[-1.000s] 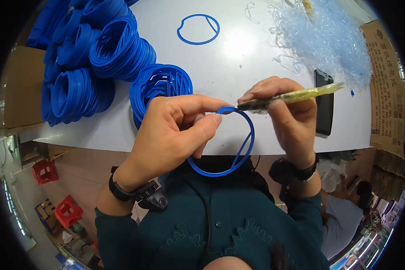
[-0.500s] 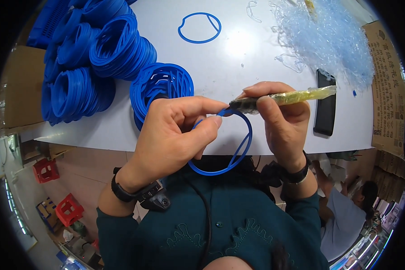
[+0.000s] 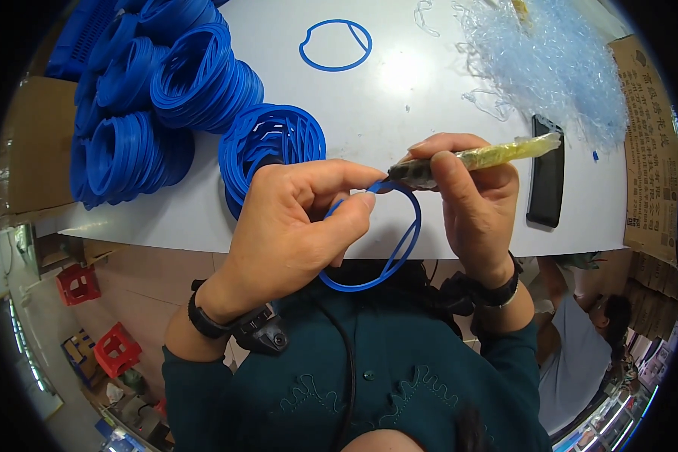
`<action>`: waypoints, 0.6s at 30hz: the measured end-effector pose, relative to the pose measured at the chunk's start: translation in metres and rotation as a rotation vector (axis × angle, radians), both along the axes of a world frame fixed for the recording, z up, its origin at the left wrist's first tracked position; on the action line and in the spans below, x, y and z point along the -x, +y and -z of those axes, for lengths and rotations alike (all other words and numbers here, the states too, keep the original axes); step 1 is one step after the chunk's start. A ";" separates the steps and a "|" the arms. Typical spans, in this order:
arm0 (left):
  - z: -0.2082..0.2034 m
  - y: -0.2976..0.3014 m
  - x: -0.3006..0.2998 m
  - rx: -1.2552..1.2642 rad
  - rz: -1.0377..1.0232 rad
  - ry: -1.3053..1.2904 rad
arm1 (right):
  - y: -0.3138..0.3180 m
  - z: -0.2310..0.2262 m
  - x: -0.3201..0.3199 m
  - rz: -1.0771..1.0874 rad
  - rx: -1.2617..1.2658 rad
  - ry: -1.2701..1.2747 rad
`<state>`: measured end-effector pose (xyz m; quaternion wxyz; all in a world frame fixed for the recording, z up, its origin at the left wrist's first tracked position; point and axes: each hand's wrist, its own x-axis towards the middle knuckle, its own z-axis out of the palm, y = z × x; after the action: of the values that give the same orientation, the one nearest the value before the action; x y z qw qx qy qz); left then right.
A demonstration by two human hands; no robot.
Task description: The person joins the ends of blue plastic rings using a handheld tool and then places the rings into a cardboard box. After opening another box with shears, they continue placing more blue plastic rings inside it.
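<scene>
My left hand [image 3: 297,218] pinches a thin blue plastic ring [image 3: 418,218] by its upper edge, between thumb and forefinger. The ring hangs upright over the table's front edge, with a thin strip crossing its inside. My right hand [image 3: 471,196] grips a slim tool [image 3: 482,156] like a pen or a small knife, its yellow handle wrapped in clear film and its front end dark. That front end meets the ring close to my left fingertips; the tip itself is too small to make out. Just beyond my left hand stands a bundle of blue rings [image 3: 309,139].
More stacks of blue rings [image 3: 139,158] fill the left of the white table [image 3: 384,120]. A single ring [image 3: 336,70] lies at the back. To the right are a heap of clear plastic scraps [image 3: 550,75], a black phone-like slab [image 3: 544,188] and a cardboard box [image 3: 648,151]. Another person [image 3: 580,354] sits at lower right.
Both hands stay almost in place. The tool's handle end has tilted slightly upward and the ring has shifted a little in my left fingers.
</scene>
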<state>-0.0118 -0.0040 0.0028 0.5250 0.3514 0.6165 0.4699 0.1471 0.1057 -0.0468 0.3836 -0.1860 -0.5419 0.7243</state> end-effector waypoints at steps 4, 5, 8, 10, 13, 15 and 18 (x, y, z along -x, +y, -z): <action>0.001 0.000 -0.001 -0.007 -0.008 -0.011 | 0.001 0.000 -0.001 -0.015 -0.002 -0.032; 0.000 0.000 -0.001 -0.011 -0.007 -0.010 | 0.002 0.000 -0.002 -0.034 -0.022 -0.052; 0.000 0.000 -0.001 -0.013 -0.004 -0.009 | 0.003 -0.001 -0.001 -0.061 -0.015 -0.072; -0.001 0.000 -0.001 -0.007 0.000 -0.012 | 0.003 -0.003 -0.001 -0.075 0.040 -0.072; -0.001 0.000 -0.002 -0.011 -0.003 -0.008 | 0.004 -0.004 0.000 -0.080 0.067 -0.078; -0.002 0.000 -0.002 -0.014 -0.005 -0.005 | 0.003 -0.004 0.000 -0.082 0.079 -0.080; -0.001 0.000 -0.003 -0.030 -0.025 -0.019 | 0.002 -0.003 0.001 -0.057 0.114 -0.071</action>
<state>-0.0086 -0.0041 0.0041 0.5197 0.3471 0.6086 0.4889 0.1460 0.1074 -0.0434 0.3320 -0.2178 -0.5180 0.7576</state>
